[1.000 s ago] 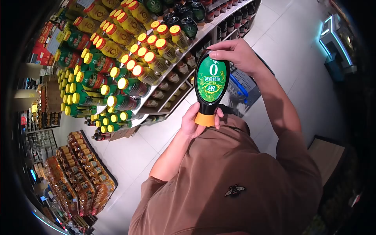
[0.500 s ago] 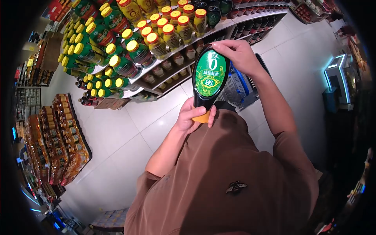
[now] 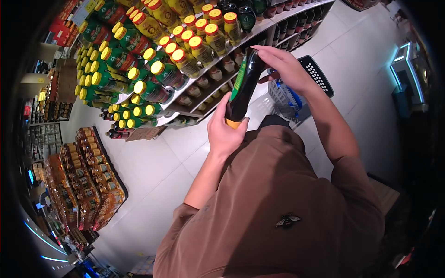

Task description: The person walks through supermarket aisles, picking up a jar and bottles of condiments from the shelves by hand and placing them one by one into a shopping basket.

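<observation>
A dark bottle (image 3: 244, 88) with a green label and an orange cap is held upside down and tilted, its narrow side facing me and the label turned to the left. My left hand (image 3: 225, 131) wraps round its lower end by the cap, which is partly covered by the fingers. At the upper end, the bottle's base, my right hand (image 3: 285, 68) holds on with its fingers bent behind the bottle. Beyond the hands, yellow-capped bottles (image 3: 169, 76) fill the shelf.
A store shelf (image 3: 185, 92) runs across the upper left. A cart with a blue part (image 3: 292, 103) stands beyond my right hand. Stacked bottles (image 3: 88, 178) occupy a floor display at the left. A lit white unit (image 3: 408, 74) is at the far right.
The bottle has been turned about its length, so its front label no longer faces me and its side shows. My left hand has shifted its hold near the cap.
</observation>
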Demonstrator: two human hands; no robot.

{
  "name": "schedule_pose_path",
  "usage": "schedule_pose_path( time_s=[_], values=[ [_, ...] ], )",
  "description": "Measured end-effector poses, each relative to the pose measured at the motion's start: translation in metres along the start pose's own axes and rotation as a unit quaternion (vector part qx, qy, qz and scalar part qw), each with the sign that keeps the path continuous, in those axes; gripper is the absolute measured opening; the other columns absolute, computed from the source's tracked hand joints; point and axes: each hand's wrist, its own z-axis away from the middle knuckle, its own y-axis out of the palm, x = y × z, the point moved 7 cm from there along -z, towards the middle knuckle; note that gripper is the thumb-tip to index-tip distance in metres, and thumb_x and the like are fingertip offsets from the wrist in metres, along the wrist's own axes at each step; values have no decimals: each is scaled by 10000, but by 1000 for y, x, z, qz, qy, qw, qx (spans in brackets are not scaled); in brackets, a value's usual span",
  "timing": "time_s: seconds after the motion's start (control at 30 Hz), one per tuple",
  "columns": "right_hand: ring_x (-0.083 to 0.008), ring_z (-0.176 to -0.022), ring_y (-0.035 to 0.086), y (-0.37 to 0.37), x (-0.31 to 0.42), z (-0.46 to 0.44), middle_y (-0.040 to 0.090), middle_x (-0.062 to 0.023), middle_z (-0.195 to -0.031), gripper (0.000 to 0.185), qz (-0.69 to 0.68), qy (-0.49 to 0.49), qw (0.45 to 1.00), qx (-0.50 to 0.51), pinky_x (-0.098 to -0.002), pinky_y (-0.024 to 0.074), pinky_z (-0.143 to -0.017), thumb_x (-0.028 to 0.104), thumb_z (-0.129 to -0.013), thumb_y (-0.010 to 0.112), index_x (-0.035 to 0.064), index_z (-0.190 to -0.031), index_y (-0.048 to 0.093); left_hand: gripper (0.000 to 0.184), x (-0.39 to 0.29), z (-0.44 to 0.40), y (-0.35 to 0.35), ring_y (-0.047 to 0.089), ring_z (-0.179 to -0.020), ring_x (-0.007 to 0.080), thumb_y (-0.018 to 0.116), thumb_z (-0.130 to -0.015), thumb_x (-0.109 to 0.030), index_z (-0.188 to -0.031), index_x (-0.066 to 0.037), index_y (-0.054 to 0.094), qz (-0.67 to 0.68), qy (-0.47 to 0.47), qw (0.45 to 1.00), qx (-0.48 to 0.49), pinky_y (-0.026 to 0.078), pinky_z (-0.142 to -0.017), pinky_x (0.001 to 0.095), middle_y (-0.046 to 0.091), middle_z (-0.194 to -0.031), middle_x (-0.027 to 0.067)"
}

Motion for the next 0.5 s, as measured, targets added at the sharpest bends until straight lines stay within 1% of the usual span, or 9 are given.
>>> schedule_pose_path(
  time_s=[0.03, 0.07, 0.17, 0.2, 0.23, 0.27, 0.4, 0.47, 0.5],
  values=[
    [-85, -1060, 615, 3, -4, 3, 636, -10, -1188, 431, -38, 10, 999, -4, -288, 574, -770, 339, -1044, 519, 106, -1406, 540, 654, -5, -2, -6, 662, -904, 198, 775, -717, -10, -1333, -24, 553, -85, 35, 995, -33, 535, -794, 308, 667, -1053, 100],
    [-85, -1047, 620, 7, -6, 7, 613, -13, -1213, 458, -50, 17, 999, -12, -269, 575, -763, 340, -1037, 526, 96, -1424, 509, 752, -8, -4, -10, 664, -921, 274, 771, -693, -13, -1399, -66, 518, -154, 65, 985, -34, 532, -816, 353, 664, -1059, 124],
    [-107, -1032, 627, 9, -18, 7, 641, -59, -1163, 462, -123, 5, 992, -36, -289, 566, -842, 241, -997, 543, 28, -1405, 506, 786, -14, 0, -14, 653, -926, 330, 768, -687, -21, -1422, -68, 492, -192, 87, 977, -19, 528, -820, 376, 649, -1067, 132],
    [-118, -1044, 628, 9, -21, 5, 646, -71, -1156, 467, -152, -18, 988, -21, -305, 552, -888, 195, -972, 534, 16, -1403, 505, 836, -15, 2, -13, 667, -982, 269, 788, -693, -8, -1454, -42, 442, -196, 86, 977, -2, 534, -852, 352, 650, -1102, 125],
    [-128, -1057, 630, 9, -22, 5, 651, -83, -1149, 476, -181, -39, 983, -6, -321, 537, -934, 149, -947, 526, 4, -1400, 503, 844, -12, 5, -14, 659, -1009, 246, 793, -696, 2, -1458, -30, 431, -137, 54, 989, 9, 528, -874, 342, 647, -1120, 121],
    [-192, -1104, 632, 10, -23, 6, 639, -141, -1201, 535, -196, -45, 979, 14, -358, 501, -1008, 115, -880, 523, -23, -1395, 485, 851, -8, 9, -13, 651, -1036, 223, 798, -700, 12, -1461, -18, 419, -77, 20, 997, 20, 523, -895, 332, 644, -1137, 116],
    [-309, -1179, 612, 27, -19, 8, 585, -257, -1291, 644, -241, -95, 960, 105, -394, 481, -1044, 166, -800, 542, -61, -1393, 437, 877, 5, 23, -1, 621, -1098, 175, 804, -702, 52, -1473, 2, 388, 105, -70, 987, 98, 508, -942, 307, 621, -1193, 101],
    [-308, -1186, 609, 32, -20, 8, 582, -259, -1295, 675, -267, -101, 949, 132, -399, 479, -1048, 186, -778, 550, -64, -1395, 436, 901, 12, 28, 4, 612, -1107, 166, 821, -680, 63, -1469, 2, 390, 157, -57, 980, 109, 509, -945, 304, 594, -1209, 88],
    [-307, -1189, 607, 34, -20, 8, 581, -261, -1297, 692, -279, -103, 944, 146, -401, 477, -1050, 196, -767, 555, -65, -1396, 435, 900, 13, 26, -2, 615, -1038, 161, 826, -671, 45, -1464, -7, 403, 131, -54, 985, 96, 516, -902, 302, 592, -1188, 83]
  ],
)
